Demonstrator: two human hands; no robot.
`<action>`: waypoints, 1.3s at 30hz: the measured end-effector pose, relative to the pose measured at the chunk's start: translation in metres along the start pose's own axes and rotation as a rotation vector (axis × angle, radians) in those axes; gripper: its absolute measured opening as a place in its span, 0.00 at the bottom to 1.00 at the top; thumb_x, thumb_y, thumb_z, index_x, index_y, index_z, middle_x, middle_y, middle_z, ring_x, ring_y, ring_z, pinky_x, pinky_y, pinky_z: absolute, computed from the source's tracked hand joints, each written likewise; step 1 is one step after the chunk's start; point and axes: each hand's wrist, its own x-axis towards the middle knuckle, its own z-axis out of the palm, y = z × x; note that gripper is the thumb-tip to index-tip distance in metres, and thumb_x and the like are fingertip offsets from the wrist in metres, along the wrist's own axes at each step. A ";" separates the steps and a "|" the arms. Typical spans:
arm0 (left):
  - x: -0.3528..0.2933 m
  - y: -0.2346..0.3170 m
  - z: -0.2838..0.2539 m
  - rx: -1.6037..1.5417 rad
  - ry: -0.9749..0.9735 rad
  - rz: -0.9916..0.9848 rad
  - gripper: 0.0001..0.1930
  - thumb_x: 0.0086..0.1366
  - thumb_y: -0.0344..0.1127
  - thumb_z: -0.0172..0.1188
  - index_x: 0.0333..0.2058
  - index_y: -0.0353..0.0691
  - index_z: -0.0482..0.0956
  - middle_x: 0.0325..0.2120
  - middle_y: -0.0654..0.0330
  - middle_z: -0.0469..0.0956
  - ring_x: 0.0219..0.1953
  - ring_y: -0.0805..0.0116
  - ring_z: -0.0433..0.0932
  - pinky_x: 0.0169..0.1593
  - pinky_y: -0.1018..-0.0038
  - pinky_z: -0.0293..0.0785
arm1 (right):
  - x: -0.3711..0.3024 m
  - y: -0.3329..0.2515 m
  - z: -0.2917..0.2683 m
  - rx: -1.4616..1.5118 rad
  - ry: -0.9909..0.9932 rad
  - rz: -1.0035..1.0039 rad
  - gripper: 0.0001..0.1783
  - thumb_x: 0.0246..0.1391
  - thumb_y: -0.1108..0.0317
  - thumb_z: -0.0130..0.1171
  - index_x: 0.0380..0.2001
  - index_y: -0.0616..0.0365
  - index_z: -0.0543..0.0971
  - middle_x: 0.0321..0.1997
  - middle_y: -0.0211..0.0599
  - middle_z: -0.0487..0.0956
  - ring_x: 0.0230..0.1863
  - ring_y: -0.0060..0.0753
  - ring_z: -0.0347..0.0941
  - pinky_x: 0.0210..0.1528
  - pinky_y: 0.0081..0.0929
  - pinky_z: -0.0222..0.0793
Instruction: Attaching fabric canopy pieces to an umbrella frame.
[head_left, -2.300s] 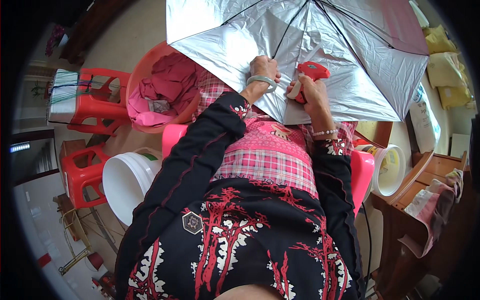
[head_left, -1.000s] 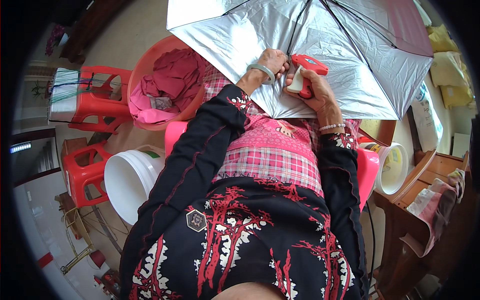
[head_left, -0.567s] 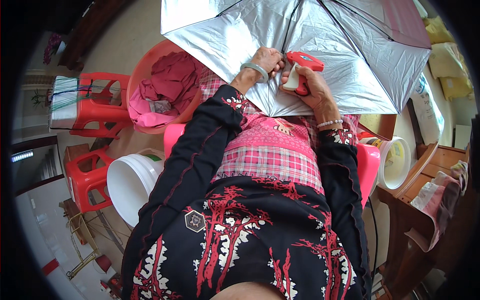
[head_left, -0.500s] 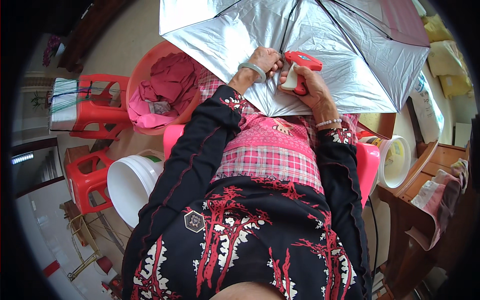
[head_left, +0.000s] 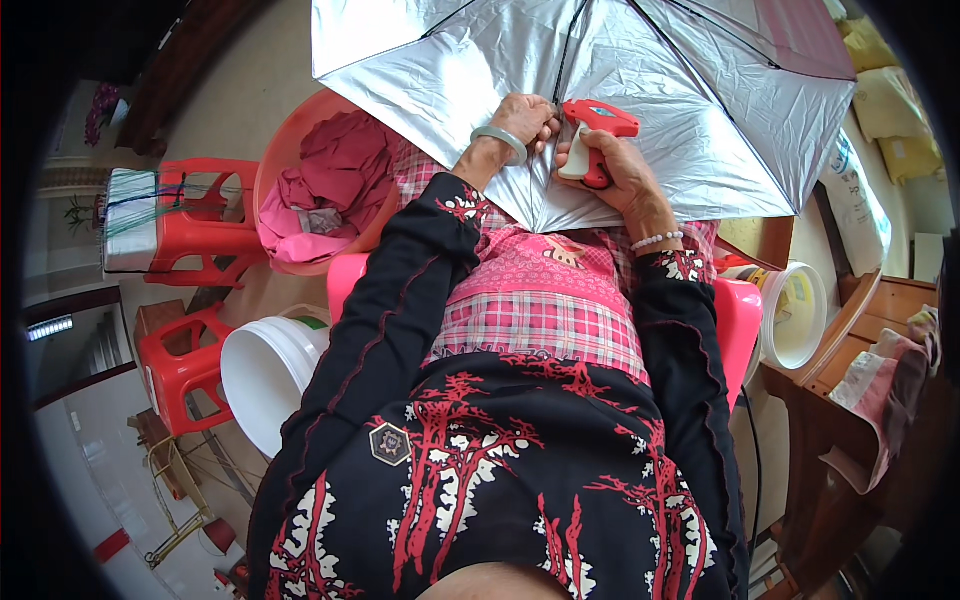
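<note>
Umbrella (head_left: 655,80) partly hides tub (head_left: 289,137); white bucket (head_left: 258,378) nearby.

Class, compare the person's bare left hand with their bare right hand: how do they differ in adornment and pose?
The left hand wears a smooth, pale, ring-shaped bangle; the right hand wears a pale beaded bracelet.
The left hand's fingers curl in beside a thin black umbrella rib; the right hand wraps around a red-and-white plastic handheld tool.
Both are over the silver umbrella lining.
</note>
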 end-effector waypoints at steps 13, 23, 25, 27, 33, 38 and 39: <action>0.005 -0.005 0.006 0.263 0.008 0.044 0.10 0.61 0.33 0.47 0.26 0.35 0.73 0.14 0.64 0.71 0.11 0.76 0.67 0.15 0.80 0.64 | 0.017 -0.005 -0.010 -0.194 -0.047 -0.013 0.09 0.48 0.71 0.46 0.33 0.64 0.70 0.26 0.39 0.75 0.23 0.33 0.73 0.24 0.28 0.71; 0.024 0.015 -0.013 0.585 0.064 0.056 0.10 0.56 0.31 0.48 0.24 0.32 0.76 0.15 0.54 0.75 0.13 0.70 0.74 0.16 0.74 0.70 | -0.037 -0.051 0.036 -0.598 0.136 -0.197 0.13 0.48 0.69 0.48 0.36 0.66 0.69 0.23 0.39 0.74 0.22 0.30 0.72 0.21 0.25 0.67; 0.024 0.042 -0.036 0.913 -0.042 0.073 0.10 0.55 0.31 0.46 0.25 0.34 0.77 0.17 0.51 0.76 0.17 0.69 0.77 0.20 0.73 0.73 | -0.058 -0.073 0.038 -0.766 0.153 -0.279 0.13 0.48 0.69 0.47 0.37 0.66 0.69 0.23 0.39 0.74 0.22 0.30 0.72 0.22 0.25 0.67; 0.033 0.078 -0.064 1.394 -0.106 0.166 0.12 0.55 0.30 0.44 0.27 0.35 0.78 0.20 0.50 0.77 0.24 0.65 0.79 0.28 0.70 0.75 | -0.070 -0.089 0.028 -0.983 0.343 -0.549 0.15 0.47 0.68 0.47 0.37 0.67 0.68 0.24 0.39 0.74 0.23 0.31 0.72 0.24 0.25 0.67; 0.035 0.093 -0.122 1.776 0.579 0.383 0.13 0.56 0.31 0.44 0.31 0.35 0.78 0.33 0.46 0.76 0.36 0.52 0.77 0.40 0.61 0.73 | -0.049 -0.085 -0.011 -1.223 0.551 -0.618 0.17 0.46 0.67 0.48 0.38 0.68 0.68 0.24 0.40 0.74 0.24 0.30 0.73 0.25 0.26 0.67; 0.048 0.055 -0.059 1.387 0.265 0.383 0.18 0.53 0.43 0.54 0.34 0.31 0.75 0.34 0.42 0.75 0.38 0.48 0.75 0.43 0.60 0.70 | -0.031 -0.068 -0.009 -1.371 0.578 -0.625 0.17 0.45 0.67 0.49 0.37 0.69 0.69 0.24 0.40 0.75 0.23 0.30 0.73 0.25 0.26 0.67; 0.045 0.047 -0.029 1.352 0.255 0.403 0.21 0.53 0.47 0.54 0.34 0.32 0.75 0.35 0.43 0.74 0.40 0.49 0.74 0.44 0.61 0.70 | -0.030 -0.066 -0.007 -1.393 0.591 -0.646 0.17 0.46 0.66 0.49 0.36 0.69 0.69 0.24 0.41 0.75 0.23 0.31 0.73 0.25 0.26 0.68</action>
